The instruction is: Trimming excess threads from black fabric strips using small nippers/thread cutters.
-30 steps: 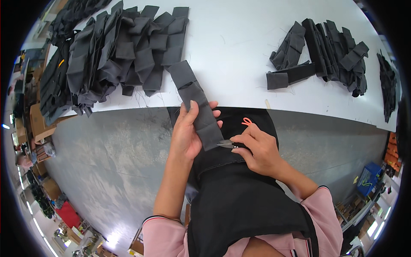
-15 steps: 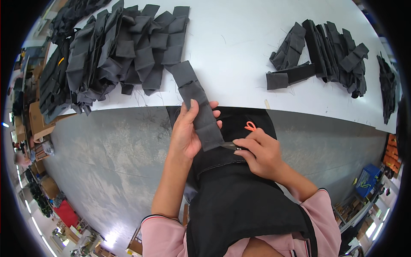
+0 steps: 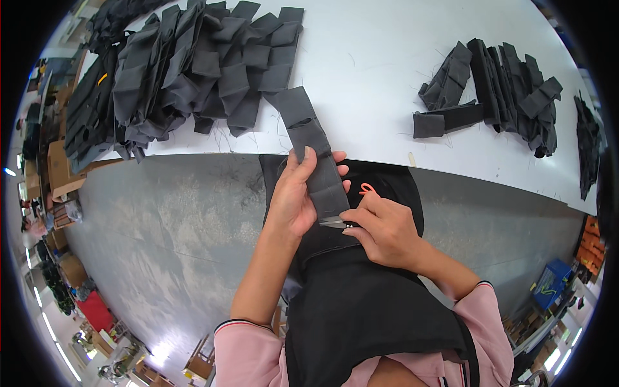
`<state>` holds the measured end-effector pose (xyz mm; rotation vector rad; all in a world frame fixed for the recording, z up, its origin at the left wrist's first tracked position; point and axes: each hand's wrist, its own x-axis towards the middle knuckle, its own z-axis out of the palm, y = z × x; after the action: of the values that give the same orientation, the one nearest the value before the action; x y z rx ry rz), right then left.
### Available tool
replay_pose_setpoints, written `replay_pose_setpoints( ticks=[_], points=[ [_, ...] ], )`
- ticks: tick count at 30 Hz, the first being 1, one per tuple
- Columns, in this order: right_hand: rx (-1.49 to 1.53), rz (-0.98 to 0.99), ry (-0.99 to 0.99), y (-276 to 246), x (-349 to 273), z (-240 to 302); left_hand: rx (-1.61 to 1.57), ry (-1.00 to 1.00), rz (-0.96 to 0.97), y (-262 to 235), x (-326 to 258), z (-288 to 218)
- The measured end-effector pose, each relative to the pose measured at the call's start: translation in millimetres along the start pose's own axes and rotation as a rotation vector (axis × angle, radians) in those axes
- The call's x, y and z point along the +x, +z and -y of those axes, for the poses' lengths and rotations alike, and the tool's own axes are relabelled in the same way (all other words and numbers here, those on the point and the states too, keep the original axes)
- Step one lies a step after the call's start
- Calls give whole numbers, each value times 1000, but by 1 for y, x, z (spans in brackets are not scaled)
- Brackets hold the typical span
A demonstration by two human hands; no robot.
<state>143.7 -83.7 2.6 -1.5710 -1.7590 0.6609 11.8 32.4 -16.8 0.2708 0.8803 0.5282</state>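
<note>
Bright even overhead light, soft shadows, sharp centre, fisheye bending, black vignetted corners

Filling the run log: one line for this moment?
left hand: holds fabric strip | right hand: snips at strip end | table: fabric piles

both forearms come up from the lower edge, bare below pink sleeves pushed up near the elbows. the left hand (image 3: pixel 295 197) is raised with the palm side turned to the right, its fingers (image 3: pixel 308 161) straight and pointing upward, thumb tucked behind. the right hand (image 3: pixel 385 229) sits just beside it, a little lower, knuckles up, fingers curled closed, the wrist bent toward the left hand. the two hands nearly touch.
</note>
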Motion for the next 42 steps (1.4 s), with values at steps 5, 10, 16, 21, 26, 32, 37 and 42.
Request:
replay_pose_setpoints(
  ticks=[5,10,16,21,26,32,37,42],
  points=[
    [-97,41,-78,-4,0,-1,-21,-33,-1,0,0,-1],
    [-76,-31,-69,-7,-10,-5,-20,-60,-5,0,0,-1],
    [-20,-15,-67,-2,-2,-8,2,-74,21,2,0,0],
    [-50,59,-132,-11,6,-10,24,-105,45,2,-1,-1],
    [-144,66,-289,-17,7,-12,17,-147,70,4,1,-3],
    [265,257,-131,-30,0,-15,22,-104,40,5,0,-5],
    [350,-5,201,-23,11,-4,17,-65,94,6,-2,-3],
    [90,23,24,-15,2,-6,-13,-66,97,4,-1,-6]
  ],
)
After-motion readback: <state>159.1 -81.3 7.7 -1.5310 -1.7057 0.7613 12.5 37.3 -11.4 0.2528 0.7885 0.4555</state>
